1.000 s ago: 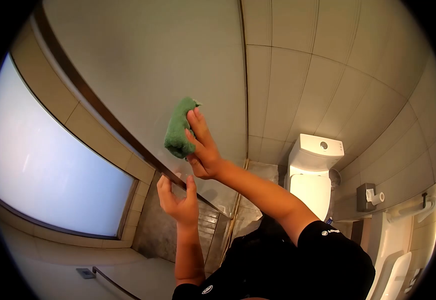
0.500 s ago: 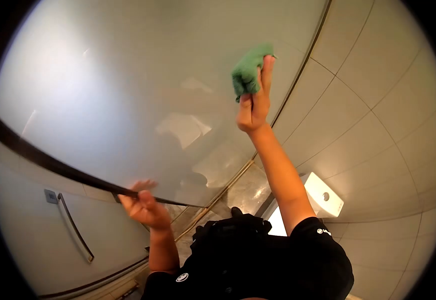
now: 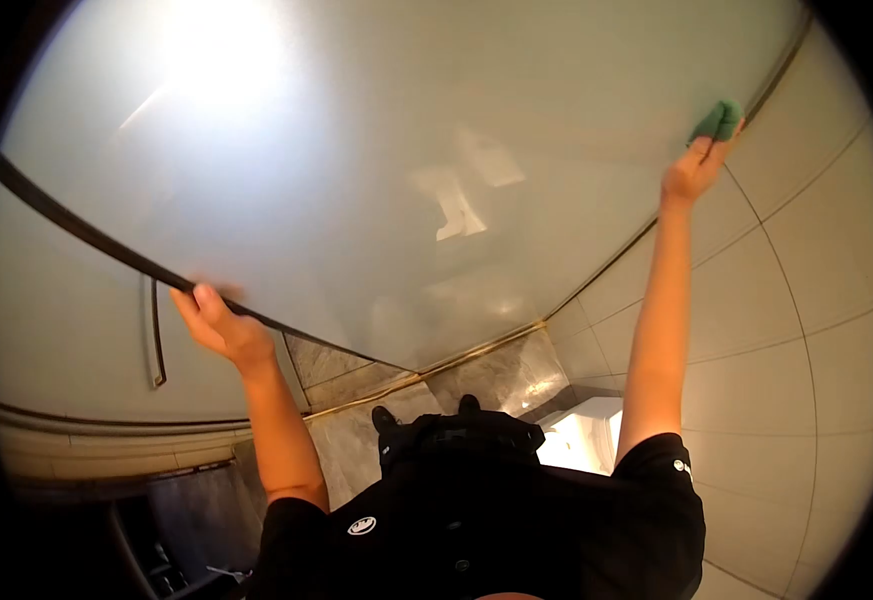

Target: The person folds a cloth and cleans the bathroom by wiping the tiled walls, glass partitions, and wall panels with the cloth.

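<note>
A large frosted glass panel (image 3: 376,130) fills the upper middle, with a dark frame (image 3: 96,238) along its left edge. My left hand (image 3: 221,325) is wrapped round that edge, its thumb on the near side and its fingertips faintly visible behind the glass. High on the right, my right hand (image 3: 694,172) holds a folded green cloth (image 3: 716,122) against the glass, close to the panel's right edge beside the wall. Part of the cloth is hidden by the fingers.
A tiled wall (image 3: 756,360) runs down the right side. The white toilet (image 3: 581,440) shows partly beside my right arm. At the left is another glass panel with a vertical handle (image 3: 158,335). Grey floor tiles (image 3: 496,375) lie by my shoes, and a dark shelf (image 3: 141,545) stands lower left.
My right hand has moved right across the glass with the cloth, from the middle to the right edge. My left hand has shifted left and up along the frame. The view has turned.
</note>
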Action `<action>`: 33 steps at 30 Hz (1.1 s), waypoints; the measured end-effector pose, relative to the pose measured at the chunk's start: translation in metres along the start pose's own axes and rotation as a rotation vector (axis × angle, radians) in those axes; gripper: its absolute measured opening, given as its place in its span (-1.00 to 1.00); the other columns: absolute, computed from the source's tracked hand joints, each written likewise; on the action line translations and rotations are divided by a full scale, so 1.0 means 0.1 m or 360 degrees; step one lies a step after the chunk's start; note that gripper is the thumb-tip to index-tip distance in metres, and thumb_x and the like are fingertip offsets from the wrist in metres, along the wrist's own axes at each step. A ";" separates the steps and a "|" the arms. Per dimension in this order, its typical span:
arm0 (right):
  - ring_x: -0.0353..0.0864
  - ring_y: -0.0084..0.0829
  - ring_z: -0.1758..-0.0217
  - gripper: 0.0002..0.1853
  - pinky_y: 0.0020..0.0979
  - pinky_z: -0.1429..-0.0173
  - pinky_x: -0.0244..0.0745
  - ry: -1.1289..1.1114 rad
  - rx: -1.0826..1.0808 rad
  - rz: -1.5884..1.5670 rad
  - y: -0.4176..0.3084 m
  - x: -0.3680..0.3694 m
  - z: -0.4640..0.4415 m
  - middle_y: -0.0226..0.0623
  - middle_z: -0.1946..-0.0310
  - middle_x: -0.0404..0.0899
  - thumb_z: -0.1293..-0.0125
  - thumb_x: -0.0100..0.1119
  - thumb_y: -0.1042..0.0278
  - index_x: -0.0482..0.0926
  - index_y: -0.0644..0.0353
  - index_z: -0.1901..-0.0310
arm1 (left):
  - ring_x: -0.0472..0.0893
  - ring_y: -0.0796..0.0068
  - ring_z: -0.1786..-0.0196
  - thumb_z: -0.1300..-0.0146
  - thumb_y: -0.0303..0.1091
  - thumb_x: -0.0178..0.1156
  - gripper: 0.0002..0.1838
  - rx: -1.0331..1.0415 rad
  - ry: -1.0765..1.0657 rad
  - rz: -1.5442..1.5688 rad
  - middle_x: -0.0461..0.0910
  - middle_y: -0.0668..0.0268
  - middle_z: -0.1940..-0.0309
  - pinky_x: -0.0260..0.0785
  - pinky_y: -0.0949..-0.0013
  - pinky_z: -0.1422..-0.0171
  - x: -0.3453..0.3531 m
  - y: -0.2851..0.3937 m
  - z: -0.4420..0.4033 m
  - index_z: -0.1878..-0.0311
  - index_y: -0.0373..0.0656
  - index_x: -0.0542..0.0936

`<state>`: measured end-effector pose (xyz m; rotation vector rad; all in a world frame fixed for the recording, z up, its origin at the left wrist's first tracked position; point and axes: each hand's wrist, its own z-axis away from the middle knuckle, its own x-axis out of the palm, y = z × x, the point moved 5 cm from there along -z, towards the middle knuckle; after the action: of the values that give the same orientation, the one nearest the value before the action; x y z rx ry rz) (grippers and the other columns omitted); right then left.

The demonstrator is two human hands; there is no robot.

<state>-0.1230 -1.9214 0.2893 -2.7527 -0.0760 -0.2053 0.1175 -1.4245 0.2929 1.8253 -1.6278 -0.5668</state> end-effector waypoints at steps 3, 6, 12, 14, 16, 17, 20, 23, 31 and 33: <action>0.08 -0.21 -0.50 -0.49 -0.35 -0.42 0.13 -0.0037 -0.0209 0.0316 -0.02 0.03 -0.01 -0.05 -0.46 0.04 -0.44 -0.20 0.37 0.17 0.34 -0.38 | 0.29 0.61 0.41 -0.42 -0.04 -0.17 -0.59 0.0188 0.0064 -0.0128 0.37 0.44 0.45 0.14 0.54 0.34 -0.09 0.01 -0.28 0.20 -0.24 0.43; 0.04 -0.16 -0.51 -0.52 -0.29 -0.47 0.06 0.0024 0.0164 0.0162 0.28 -0.07 -0.08 -0.07 -0.48 0.00 -0.46 -0.22 0.31 0.24 0.37 -0.33 | 0.26 0.64 0.44 -0.43 -0.02 -0.18 -0.57 0.0252 0.0122 -0.0059 0.33 0.48 0.50 0.10 0.54 0.37 -0.04 0.26 -0.49 0.26 -0.23 0.45; 0.03 -0.16 -0.51 -0.53 -0.26 -0.48 0.03 0.0156 0.0409 0.0175 0.04 0.00 -0.15 -0.07 -0.46 0.03 -0.45 -0.21 0.33 0.25 0.37 -0.31 | 0.21 0.68 0.57 -0.43 -0.01 -0.19 -0.57 0.0263 0.0121 -0.0022 0.24 0.48 0.66 0.02 0.56 0.47 -0.09 0.20 -0.56 0.38 -0.17 0.42; 0.02 -0.15 -0.51 -0.54 -0.25 -0.48 0.02 0.0121 0.0374 0.0222 -0.16 0.15 -0.08 -0.08 -0.46 0.03 -0.44 -0.18 0.34 0.25 0.36 -0.32 | 0.21 0.69 0.57 -0.43 -0.03 -0.18 -0.58 0.0216 0.0141 -0.0011 0.23 0.48 0.66 0.02 0.56 0.47 -0.09 0.21 -0.54 0.38 -0.17 0.41; 0.03 -0.15 -0.50 -0.51 -0.24 -0.48 0.04 0.0111 0.0064 0.0283 -0.60 0.38 0.05 -0.09 -0.47 0.00 -0.44 -0.11 0.33 0.22 0.32 -0.35 | 0.20 0.69 0.57 -0.43 -0.05 -0.17 -0.59 0.0188 0.0129 0.0009 0.23 0.48 0.66 0.02 0.56 0.47 -0.07 0.22 -0.55 0.39 -0.17 0.41; 0.06 -0.16 -0.49 -0.48 -0.24 -0.46 0.07 0.0132 -0.0219 0.0295 -1.01 0.58 0.16 -0.09 -0.48 -0.02 -0.44 -0.06 0.31 0.19 0.31 -0.37 | 0.20 0.70 0.57 -0.43 -0.06 -0.16 -0.61 0.0196 0.0122 0.0005 0.23 0.48 0.66 0.02 0.56 0.47 -0.08 0.21 -0.56 0.38 -0.17 0.40; -0.22 -0.02 -0.56 -0.24 -0.11 -0.55 -0.29 -0.0048 -0.0183 0.0056 -2.24 1.17 0.32 0.02 -0.50 -0.17 -0.33 0.04 0.42 -0.12 0.30 -0.46 | 0.19 0.69 0.55 -0.43 -0.05 -0.14 -0.61 0.0178 0.0087 0.0043 0.23 0.49 0.63 0.01 0.55 0.46 -0.09 0.16 -0.56 0.38 -0.16 0.39; -0.33 0.10 -0.55 -0.08 0.04 -0.51 -0.24 -0.0531 -0.0197 -0.0250 -3.27 1.73 0.51 0.04 -0.51 -0.31 -0.16 0.23 0.14 -0.05 0.28 -0.45 | 0.22 0.68 0.55 -0.43 -0.12 -0.13 -0.66 0.0150 0.0041 0.0081 0.25 0.47 0.63 0.04 0.57 0.46 -0.11 0.17 -0.56 0.37 -0.17 0.37; 0.12 -0.07 -0.47 -0.45 -0.02 -0.53 -0.12 -0.0136 -0.0740 -0.0200 -4.37 2.05 0.64 -0.09 -0.34 0.27 -0.15 0.08 0.27 0.43 0.31 -0.20 | 0.30 0.57 0.39 -0.43 -0.03 -0.10 -0.61 0.0764 -0.0056 -0.0122 0.34 0.41 0.39 0.19 0.52 0.32 -0.03 0.12 -0.57 0.27 -0.21 0.38; 0.17 -0.10 -0.45 -0.49 -0.03 -0.54 -0.12 0.0009 -0.0847 -0.0192 -4.23 2.03 0.54 -0.12 -0.30 0.34 -0.15 0.07 0.29 0.48 0.29 -0.16 | 0.30 0.56 0.39 -0.43 -0.02 -0.10 -0.60 0.0838 -0.0043 -0.0206 0.34 0.41 0.38 0.20 0.52 0.31 -0.08 0.15 -0.58 0.27 -0.22 0.38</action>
<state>0.0508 -1.5038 0.4259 -3.2798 -0.2140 -0.3030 0.1444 -1.4075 0.3442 2.3186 -1.8045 -0.2239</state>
